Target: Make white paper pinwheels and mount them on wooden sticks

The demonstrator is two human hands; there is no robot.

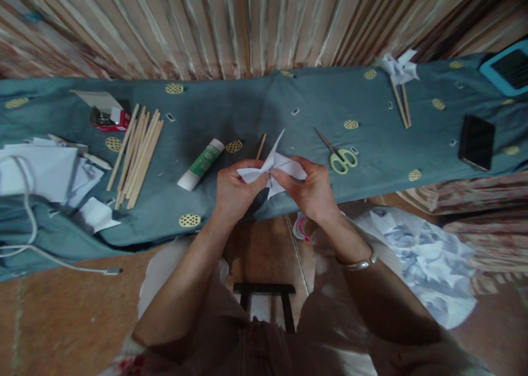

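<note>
A white paper pinwheel (284, 167) with pointed blades is pinched between both hands above the table's front edge. My left hand (236, 186) grips its left side, the thumb pressed near the centre. From the right, my right hand (311, 188) closes on it, its thumb meeting the left one at the middle. Whatever sits under the thumbs is too small to tell. A thin wooden stick (261, 146) shows just behind the left fingers. Left of the hands lies a green and white glue stick (201, 164). Scissors (339, 155) with light green handles lie to the right.
Several wooden sticks (136, 156) lie by an open red box (109, 115) of small metal pieces. White paper sheets (45, 170) and a cable (31, 222) are at the left. Finished pinwheels (400, 68), a phone (477, 142) and a blue-framed tablet (507, 68) are at the right.
</note>
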